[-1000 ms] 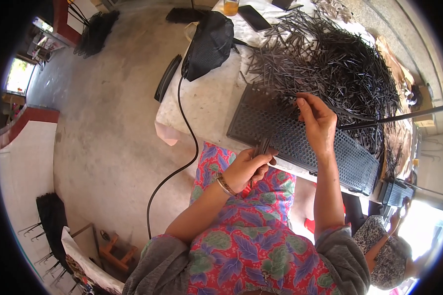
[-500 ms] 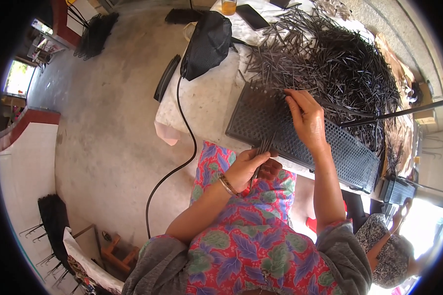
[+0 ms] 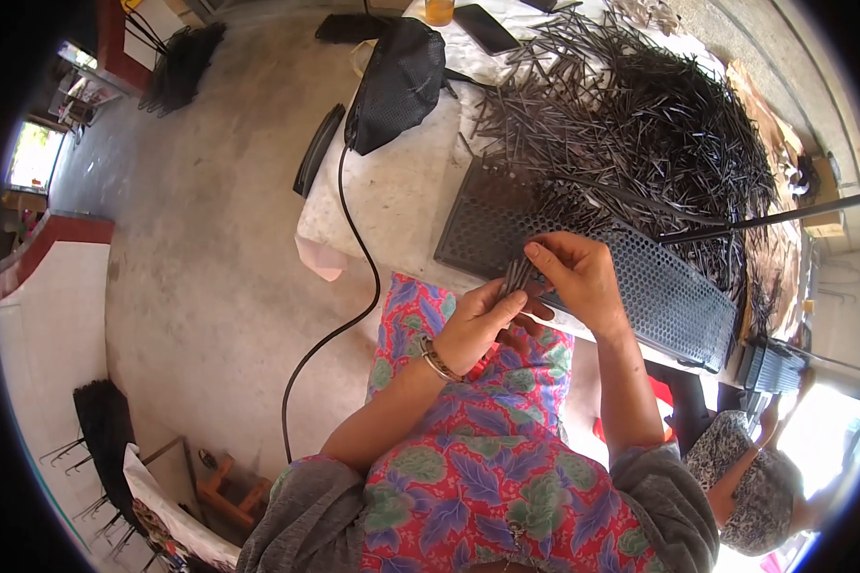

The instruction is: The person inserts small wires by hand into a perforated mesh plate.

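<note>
Before my lap, my left hand [image 3: 481, 329] is closed round a small bundle of thin dark sticks [image 3: 518, 276], their upper ends poking out above the thumb. My right hand [image 3: 588, 286] is at the top of that bundle, thumb and fingers bent together in a pinch; what lies between its fingertips is too small to make out. Just beyond both hands is a long black perforated tray [image 3: 483, 218] along the near table edge. Loose sticks lie on its far side, spilling from a large heap of black sticks [image 3: 659, 124].
A black mesh bag [image 3: 397, 91] on the white-covered table [image 3: 406, 191] trails a black cord [image 3: 368, 253] down to the left. Farther back are a phone [image 3: 487, 31] and a glass of amber drink [image 3: 439, 11]. A dark bar [image 3: 774, 222] crosses the heap. Another person [image 3: 750, 482] is at right.
My right hand has come back from the loose sticks on the tray, toward me and slightly left, to the bundle. The left hand still holds the sticks.
</note>
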Demonstrator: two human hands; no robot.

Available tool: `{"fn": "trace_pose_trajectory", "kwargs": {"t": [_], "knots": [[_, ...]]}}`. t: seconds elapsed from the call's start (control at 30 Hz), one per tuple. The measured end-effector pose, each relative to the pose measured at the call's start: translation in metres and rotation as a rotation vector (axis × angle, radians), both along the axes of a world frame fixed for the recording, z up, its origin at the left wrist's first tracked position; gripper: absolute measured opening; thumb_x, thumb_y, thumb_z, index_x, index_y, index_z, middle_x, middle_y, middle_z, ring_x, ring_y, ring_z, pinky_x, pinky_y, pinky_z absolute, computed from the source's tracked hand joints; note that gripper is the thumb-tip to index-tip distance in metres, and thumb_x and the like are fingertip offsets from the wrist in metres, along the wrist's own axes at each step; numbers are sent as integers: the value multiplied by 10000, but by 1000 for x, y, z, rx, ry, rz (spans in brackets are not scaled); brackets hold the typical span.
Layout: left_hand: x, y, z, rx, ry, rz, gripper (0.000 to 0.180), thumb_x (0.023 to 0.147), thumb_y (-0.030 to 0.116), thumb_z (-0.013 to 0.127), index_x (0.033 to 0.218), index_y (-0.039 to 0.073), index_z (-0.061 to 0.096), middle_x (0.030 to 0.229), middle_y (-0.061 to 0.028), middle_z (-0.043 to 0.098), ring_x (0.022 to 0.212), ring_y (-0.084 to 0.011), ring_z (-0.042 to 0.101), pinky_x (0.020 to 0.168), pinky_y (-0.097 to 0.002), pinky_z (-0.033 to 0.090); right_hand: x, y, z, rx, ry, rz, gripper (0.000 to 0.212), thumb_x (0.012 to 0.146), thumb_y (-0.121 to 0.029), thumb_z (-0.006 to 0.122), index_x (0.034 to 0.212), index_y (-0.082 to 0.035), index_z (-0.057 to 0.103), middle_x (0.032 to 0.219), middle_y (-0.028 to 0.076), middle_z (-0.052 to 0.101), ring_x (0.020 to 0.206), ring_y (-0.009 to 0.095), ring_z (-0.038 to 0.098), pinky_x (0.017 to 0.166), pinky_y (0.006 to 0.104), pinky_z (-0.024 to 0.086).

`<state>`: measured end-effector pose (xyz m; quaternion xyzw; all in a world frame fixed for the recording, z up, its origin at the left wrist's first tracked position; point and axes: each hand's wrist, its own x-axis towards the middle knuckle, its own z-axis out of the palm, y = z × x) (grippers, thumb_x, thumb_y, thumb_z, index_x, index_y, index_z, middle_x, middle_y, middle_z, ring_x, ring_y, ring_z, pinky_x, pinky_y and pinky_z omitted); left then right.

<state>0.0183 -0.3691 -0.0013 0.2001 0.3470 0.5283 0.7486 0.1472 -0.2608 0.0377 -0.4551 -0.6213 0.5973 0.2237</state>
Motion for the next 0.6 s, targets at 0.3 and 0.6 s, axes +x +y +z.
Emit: {"fn": "trace_pose_trajectory", "kwargs": {"t": [0.3,0.6], "knots": [[17,7,-15,-127,-184,-103,281,946,225,517,1118,5,549,1012,-95,631,660,-73,522,509,-222,439,8,34,17,392,16,-237,203,910,-128,578,1026,25,644,787,59,654,662,76,564,594,212,461],[20,0,-20,-215,-197,-52,314,953,236,492,1163,10,548,1042,-112,628,855,-174,626,704,-297,533,-4,45,-2,809,-153,-104,157,860,-88,615,976,13,644,833,125,637,685,246,613,628,306,482]]}}
